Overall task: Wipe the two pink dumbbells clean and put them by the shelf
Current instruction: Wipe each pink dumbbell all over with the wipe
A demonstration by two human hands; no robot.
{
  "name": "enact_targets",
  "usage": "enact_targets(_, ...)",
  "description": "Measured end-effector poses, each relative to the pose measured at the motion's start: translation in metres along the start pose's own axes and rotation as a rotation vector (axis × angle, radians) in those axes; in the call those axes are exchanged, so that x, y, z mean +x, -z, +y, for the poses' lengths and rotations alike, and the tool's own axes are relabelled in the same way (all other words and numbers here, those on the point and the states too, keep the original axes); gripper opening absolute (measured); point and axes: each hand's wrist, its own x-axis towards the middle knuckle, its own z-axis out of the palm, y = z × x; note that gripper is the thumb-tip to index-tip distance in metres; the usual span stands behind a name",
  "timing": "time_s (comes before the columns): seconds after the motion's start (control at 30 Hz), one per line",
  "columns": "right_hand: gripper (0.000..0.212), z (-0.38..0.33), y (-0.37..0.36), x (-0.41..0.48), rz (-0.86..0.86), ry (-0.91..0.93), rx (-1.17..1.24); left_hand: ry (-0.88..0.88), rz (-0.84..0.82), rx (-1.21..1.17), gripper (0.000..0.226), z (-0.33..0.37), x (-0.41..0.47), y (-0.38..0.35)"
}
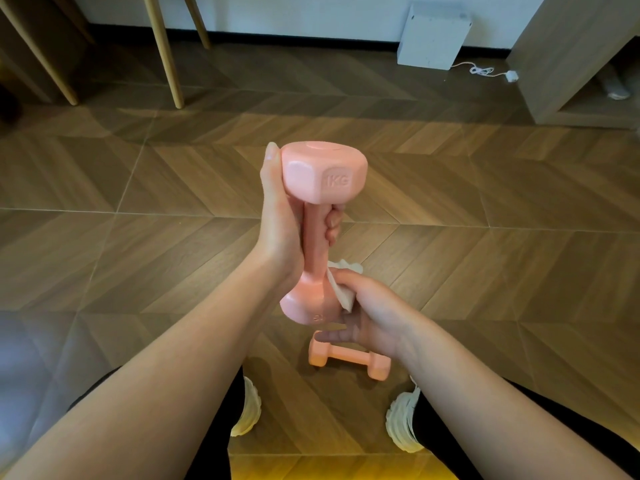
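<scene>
Pink held dumbbell, marked 1KG: upright at the centre of my view, off the floor, one head at 12 o'clock, the other at 6.

Left hand: fingers curled round the handle, thumb lying up the side of the top head.

Right hand: thumb and fingers pinching a small white wipe against the lower head, on its 3 o'clock side.

Second dumbbell: pink, lying on its side on the wood-pattern floor at 6 o'clock, between my white shoes, directly below the held one.

Shelf unit: pale wood, at 2 o'clock, well apart from both dumbbells. I take it for the shelf, without certainty.

Hazards, as I judge them:
1. One hand carries the whole weight. If rubbing twists the handle loose, it drops onto the second dumbbell, the floor or a shoe.
2. The wipe is small and crumpled. It may slip from my pinch or skip whole faces.
3. The handle under my left fingers goes unwiped unless I shift grip, and that shift is when a drop seems likeliest.
</scene>
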Motion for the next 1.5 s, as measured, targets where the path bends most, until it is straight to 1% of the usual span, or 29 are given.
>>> enact_targets(0.17,0.025,-0.002,-0.005,-0.002,0.075,0.023,-0.059,0.016,-0.071,-0.071,0.086,-0.003,0.000,-0.001)
enact_targets(0.33,0.021,-0.011,0.005,-0.009,-0.034,0.004,-0.017,0.033,-0.161,-0.087,0.087,0.000,0.000,0.001)
enact_targets(0.5,0.013,-0.010,-0.004,-0.005,0.084,-0.016,-0.114,0.053,-0.234,-0.104,0.090,-0.002,-0.003,0.000)
enact_targets(0.57,0.014,-0.011,-0.001,-0.005,0.071,-0.027,-0.139,0.057,-0.265,-0.105,0.091,-0.002,-0.003,-0.001)
enact_targets(0.7,0.012,-0.012,0.007,-0.007,-0.017,-0.070,-0.108,0.096,-0.331,-0.115,0.090,0.000,-0.001,0.003)
enact_targets(0.87,0.006,-0.012,-0.001,-0.008,0.043,-0.075,-0.202,0.092,-0.340,-0.092,0.086,-0.005,-0.004,-0.001)
enact_targets(0.93,0.004,-0.013,0.004,-0.011,-0.004,-0.064,-0.190,0.120,-0.363,-0.128,0.088,-0.004,-0.005,0.000)
enact_targets(1.0,0.014,-0.013,0.011,-0.016,-0.083,-0.035,-0.120,0.129,-0.387,-0.152,0.091,0.002,-0.004,0.004)
enact_targets(1.07,0.019,-0.011,0.014,-0.019,-0.141,0.004,-0.026,0.120,-0.395,-0.162,0.092,0.006,-0.003,0.006)
enact_targets(1.13,0.020,-0.008,0.010,-0.020,-0.130,0.048,0.041,0.105,-0.375,-0.139,0.095,0.007,-0.001,0.007)
enact_targets(1.2,0.019,-0.006,0.004,-0.018,-0.074,0.087,0.082,0.072,-0.307,-0.072,0.099,0.005,-0.001,0.006)
enact_targets(1.27,0.019,-0.005,0.001,-0.013,0.017,0.112,0.127,0.013,-0.207,0.045,0.101,0.000,0.001,0.004)
enact_targets(1.33,0.024,-0.005,0.000,-0.008,0.124,0.132,0.150,-0.039,-0.121,0.139,0.097,-0.004,0.004,0.001)
enact_targets(1.4,0.024,-0.002,-0.002,-0.002,0.183,0.158,0.138,-0.056,-0.058,0.128,0.088,-0.004,0.004,-0.003)
enact_targets(1.5,0.017,-0.001,-0.007,0.002,0.199,0.182,0.122,-0.050,-0.004,0.021,0.087,-0.002,0.003,-0.006)
